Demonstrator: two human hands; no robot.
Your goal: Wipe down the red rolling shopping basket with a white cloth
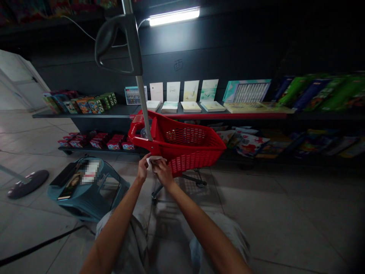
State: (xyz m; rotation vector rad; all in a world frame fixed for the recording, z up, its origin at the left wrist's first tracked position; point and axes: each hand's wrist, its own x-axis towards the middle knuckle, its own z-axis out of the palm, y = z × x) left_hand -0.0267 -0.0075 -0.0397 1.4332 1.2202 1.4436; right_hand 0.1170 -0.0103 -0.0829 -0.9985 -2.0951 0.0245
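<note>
A small red plastic shopping cart [196, 158] stands in front of me, its basket walls full of holes. My left hand [143, 168] and my right hand [164, 172] are close together just below its handle end. Between them is a crumpled white cloth or tissue [153, 159], pinched in the fingers of both hands. The cloth is right by the cart's near side, and I cannot tell whether it presses on the plastic. A grey metal pole [144, 102] with a black loop grip [122, 45] rises at the cart's handle end.
A blue plastic stool [99, 190] with a phone-like black item stands at left, near a round pole base [28, 184]. Behind the cart runs a dark shelf [119, 110] with upright books [173, 91], boxes and snack bags [248, 142]. A black cable [42, 243] crosses the floor.
</note>
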